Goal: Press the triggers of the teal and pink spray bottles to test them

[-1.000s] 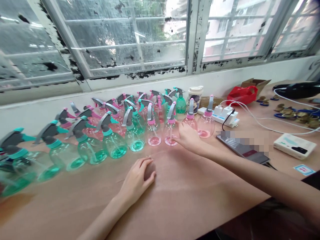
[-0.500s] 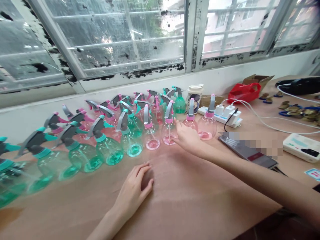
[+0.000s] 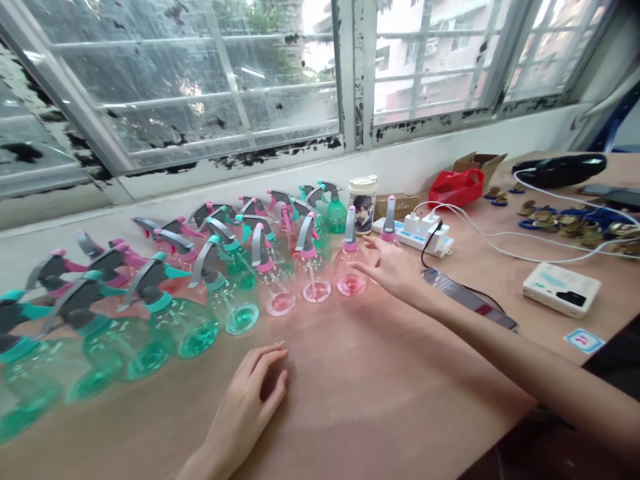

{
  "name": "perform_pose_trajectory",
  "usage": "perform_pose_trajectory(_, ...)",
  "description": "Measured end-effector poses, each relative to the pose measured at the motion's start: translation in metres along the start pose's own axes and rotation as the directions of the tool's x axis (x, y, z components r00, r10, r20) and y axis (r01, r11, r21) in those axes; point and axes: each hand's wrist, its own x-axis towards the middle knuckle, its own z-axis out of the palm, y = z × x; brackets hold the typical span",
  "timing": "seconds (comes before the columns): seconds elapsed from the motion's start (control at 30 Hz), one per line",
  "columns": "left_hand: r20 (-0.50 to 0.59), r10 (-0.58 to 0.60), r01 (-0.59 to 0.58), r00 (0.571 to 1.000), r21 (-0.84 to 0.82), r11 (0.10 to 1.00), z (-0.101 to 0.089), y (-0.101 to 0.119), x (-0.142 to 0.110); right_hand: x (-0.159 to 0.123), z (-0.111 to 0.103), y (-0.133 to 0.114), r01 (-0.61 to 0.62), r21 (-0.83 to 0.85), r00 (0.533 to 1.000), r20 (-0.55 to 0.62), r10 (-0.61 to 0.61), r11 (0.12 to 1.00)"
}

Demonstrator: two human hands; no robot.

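Observation:
Many clear spray bottles stand in rows on the brown table (image 3: 380, 400) below the window: green ones (image 3: 180, 320) to the left, pink ones (image 3: 350, 267) to the right. My right hand (image 3: 393, 270) reaches out with its fingers stretched, just right of that pink bottle. It lies in front of the rightmost pink bottle (image 3: 389, 223) and hides its body; I cannot tell whether it touches it. My left hand (image 3: 245, 407) rests palm down on the table, fingers loosely apart, holding nothing, a little in front of the bottle rows.
A printed paper cup (image 3: 363, 203) and a white power strip (image 3: 415, 235) with cables stand behind the pink bottles. A phone (image 3: 470, 300), a white box (image 3: 561, 288), a red bag (image 3: 457, 187) and blue and brass small parts (image 3: 575, 220) lie to the right.
The view has swung to the right. My right hand has shifted from the second pink bottle from the right to the rightmost one. My left hand stays flat on the table.

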Motion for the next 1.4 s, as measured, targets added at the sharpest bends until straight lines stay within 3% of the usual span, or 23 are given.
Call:
perform_pose_trajectory(0.2,0.011,-0.012,0.013,1.000,-0.084,0.996,0.008,0.015,0.013,0.008,0.017,-0.002,0.011,-0.011,0.998,0.068,-0.010,1.000)
perform_pose_trajectory(0.37,0.035,-0.111,0.116,0.993,-0.206,0.972,0.011,0.027,0.030,-0.012,0.007,-0.004,0.027,-0.015,0.993,0.116,-0.025,1.000)
perform_pose_trajectory(0.5,0.121,-0.248,0.275,0.961,-0.342,0.898,0.005,0.046,0.057,-0.037,-0.018,-0.032,0.049,-0.033,0.973,0.228,-0.040,0.998)
perform_pose_trajectory(0.6,0.101,-0.242,0.259,0.965,-0.514,0.818,-0.002,0.061,0.077,-0.054,-0.032,-0.059,0.056,-0.109,0.949,0.313,-0.019,0.992)
perform_pose_trajectory(0.7,0.082,-0.224,0.228,0.971,-0.592,0.773,-0.014,0.073,0.088,-0.070,-0.028,-0.078,0.128,-0.023,0.932,0.345,-0.112,0.992)
perform_pose_trajectory(0.9,0.040,-0.281,0.248,0.959,-0.599,0.762,-0.041,0.082,0.079,-0.099,0.006,-0.103,0.263,0.089,0.926,0.257,-0.278,0.961)
perform_pose_trajectory(1.1,-0.072,-0.361,0.254,0.930,-0.585,0.770,-0.050,0.064,0.049,-0.114,0.026,-0.133,0.297,0.256,0.877,0.308,-0.369,0.920)
perform_pose_trajectory(1.27,-0.123,-0.376,0.240,0.918,-0.584,0.775,-0.060,0.045,0.033,-0.106,0.044,-0.112,0.348,0.517,0.766,0.324,-0.556,0.782)
perform_pose_trajectory(1.33,-0.103,-0.371,0.246,0.923,-0.584,0.773,-0.065,0.042,0.033,-0.098,0.053,-0.091,0.382,0.505,0.742,0.332,-0.583,0.774)
perform_pose_trajectory(1.4,-0.086,-0.351,0.242,0.932,-0.572,0.784,-0.068,0.040,0.035,-0.090,0.060,-0.069,0.405,0.441,0.747,0.346,-0.568,0.801)
